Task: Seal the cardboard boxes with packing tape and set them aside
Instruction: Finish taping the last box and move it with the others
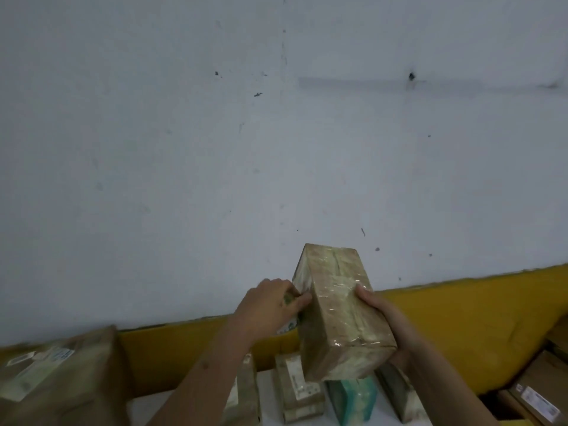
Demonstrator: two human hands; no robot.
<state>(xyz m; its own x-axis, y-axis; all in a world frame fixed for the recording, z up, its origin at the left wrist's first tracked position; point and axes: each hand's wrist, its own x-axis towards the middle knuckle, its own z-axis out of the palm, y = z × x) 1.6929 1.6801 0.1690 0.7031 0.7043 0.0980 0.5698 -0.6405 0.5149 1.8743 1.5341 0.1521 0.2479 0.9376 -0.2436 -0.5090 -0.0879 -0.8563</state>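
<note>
Cardboard glossy with clear tape makes up the box (pixel 341 318), which is held in the air, tilted, with its far end raised toward the white wall (pixel 276 133) and its near end dipped toward the bench (pixel 267 395). The right hand (pixel 381 315) clamps the box's right long edge, thumb on the top face and the other fingers (pixel 399 358) wrapped beneath the near corner. The left hand (pixel 270 305) sits against the box's left edge, its fingers (pixel 302 299) bent and touching the side face. A green and white thing (pixel 289 327) shows under that palm, and I cannot tell whether the fingers grip it or the box. Above and to either side of the box there is only bare wall, so the room there is wide. Behind the box a yellow band (pixel 461 318) runs along the foot of the wall. Directly under the box the bench is crowded: a teal box (pixel 353 398) stands just below its near end, a pale stack of small packs (pixel 295 385) lies below its left edge, another pack (pixel 242 392) lies beyond that under the left forearm, and a dark pack (pixel 396 392) lies below its right edge. Well to the left of the box sits a big brown parcel (pixel 58 379) with labels, blurred. Low to the right of the box, brown cartons (pixel 538 395) fill the corner.
</note>
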